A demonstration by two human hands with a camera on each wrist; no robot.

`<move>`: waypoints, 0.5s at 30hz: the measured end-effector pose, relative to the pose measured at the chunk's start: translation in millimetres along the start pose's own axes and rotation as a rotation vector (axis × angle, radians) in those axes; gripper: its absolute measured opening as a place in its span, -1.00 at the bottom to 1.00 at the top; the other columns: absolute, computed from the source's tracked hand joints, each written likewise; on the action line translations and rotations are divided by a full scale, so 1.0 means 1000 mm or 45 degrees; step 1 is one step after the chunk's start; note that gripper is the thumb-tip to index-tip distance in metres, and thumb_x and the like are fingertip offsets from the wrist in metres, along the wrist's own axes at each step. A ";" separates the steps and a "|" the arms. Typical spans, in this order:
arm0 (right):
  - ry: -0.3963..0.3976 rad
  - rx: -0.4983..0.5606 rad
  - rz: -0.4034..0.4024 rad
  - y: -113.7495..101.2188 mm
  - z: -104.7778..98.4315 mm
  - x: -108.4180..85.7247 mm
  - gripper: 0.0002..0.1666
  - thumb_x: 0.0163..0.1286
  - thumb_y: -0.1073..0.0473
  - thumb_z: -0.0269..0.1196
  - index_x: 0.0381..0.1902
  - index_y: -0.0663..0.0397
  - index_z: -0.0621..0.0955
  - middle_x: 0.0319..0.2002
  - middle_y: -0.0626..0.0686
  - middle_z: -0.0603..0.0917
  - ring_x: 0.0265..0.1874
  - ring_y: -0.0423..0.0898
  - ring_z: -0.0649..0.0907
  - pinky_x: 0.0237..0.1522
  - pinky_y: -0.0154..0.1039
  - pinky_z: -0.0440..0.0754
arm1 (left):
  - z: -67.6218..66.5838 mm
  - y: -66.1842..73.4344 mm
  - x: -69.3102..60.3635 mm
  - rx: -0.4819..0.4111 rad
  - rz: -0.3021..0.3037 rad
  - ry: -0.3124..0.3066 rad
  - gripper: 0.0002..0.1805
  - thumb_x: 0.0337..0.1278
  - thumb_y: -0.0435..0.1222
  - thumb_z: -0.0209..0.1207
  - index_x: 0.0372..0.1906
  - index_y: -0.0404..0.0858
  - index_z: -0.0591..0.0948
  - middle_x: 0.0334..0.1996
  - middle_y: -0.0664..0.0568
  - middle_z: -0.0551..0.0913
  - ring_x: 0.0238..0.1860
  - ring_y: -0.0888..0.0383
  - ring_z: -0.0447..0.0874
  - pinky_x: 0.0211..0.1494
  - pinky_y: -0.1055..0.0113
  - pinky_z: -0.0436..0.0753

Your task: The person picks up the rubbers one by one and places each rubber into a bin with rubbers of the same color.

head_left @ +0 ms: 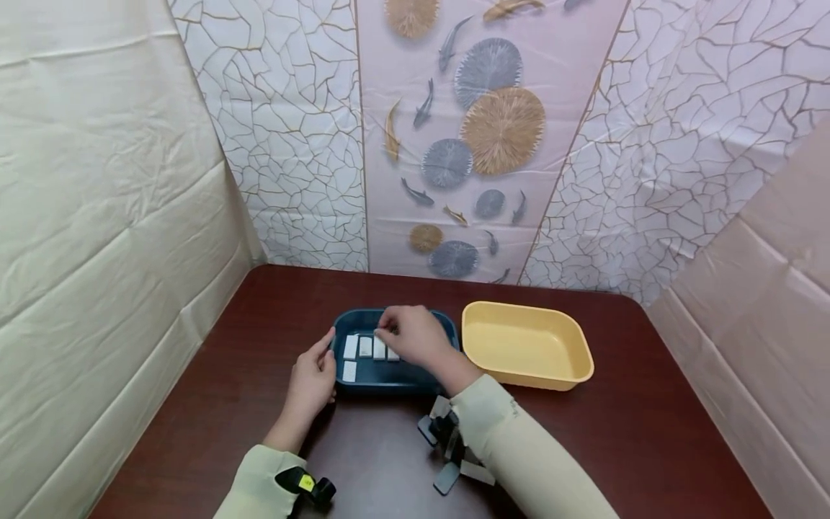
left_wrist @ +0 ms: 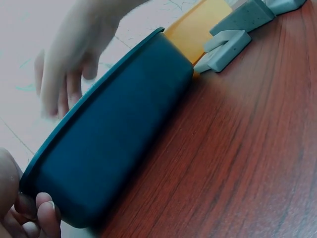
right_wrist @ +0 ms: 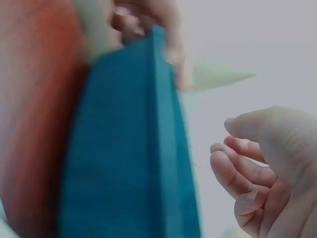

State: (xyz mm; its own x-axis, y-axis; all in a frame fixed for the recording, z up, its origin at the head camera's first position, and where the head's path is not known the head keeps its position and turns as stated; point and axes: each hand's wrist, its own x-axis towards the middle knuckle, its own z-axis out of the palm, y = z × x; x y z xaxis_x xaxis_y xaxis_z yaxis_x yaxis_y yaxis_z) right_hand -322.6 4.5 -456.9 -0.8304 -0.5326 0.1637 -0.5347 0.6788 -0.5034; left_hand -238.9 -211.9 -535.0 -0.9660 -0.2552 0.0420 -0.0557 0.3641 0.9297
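A dark blue plastic tray (head_left: 382,373) stands on the table, with several small white rectangular tiles (head_left: 351,347) lying in it, most of them in a row along the middle. At the tray's left end my left hand (head_left: 313,382) grips the rim, its fingers curled against the outer wall in the left wrist view. Over the tray is my right hand (head_left: 415,336), close above the row and hiding part of it. In the right wrist view, the right hand's fingers (right_wrist: 237,173) are loosely bent, the thumb is apart from them, and nothing shows between.
A yellow plastic tray (head_left: 528,342) stands right of the blue one. Several grey and white blocks (head_left: 446,478) lie in a loose heap in front, partly hidden by my right sleeve (head_left: 519,440). A patterned cloth (head_left: 311,144) hangs behind the brown table (head_left: 382,447).
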 end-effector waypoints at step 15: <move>0.019 -0.069 0.109 0.048 -0.049 -0.129 -0.93 0.49 0.07 0.51 -0.23 -0.22 0.79 -0.42 -0.32 0.69 -0.48 -0.32 0.61 -0.37 -0.25 0.66 | -0.002 0.002 -0.003 0.049 -0.016 -0.019 -0.40 0.73 -0.29 0.01 0.72 0.05 0.39 -0.66 -0.04 0.48 -0.70 -0.02 0.56 -0.60 0.17 0.70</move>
State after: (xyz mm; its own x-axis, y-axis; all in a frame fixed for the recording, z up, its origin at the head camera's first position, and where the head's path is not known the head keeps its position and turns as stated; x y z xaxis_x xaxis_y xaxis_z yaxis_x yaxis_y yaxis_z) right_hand -248.4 130.8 -460.6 -0.8755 -0.4642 0.1345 -0.4688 0.7481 -0.4697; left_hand -235.9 -212.3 -532.9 -0.9687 -0.2471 0.0245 -0.0775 0.3948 0.9155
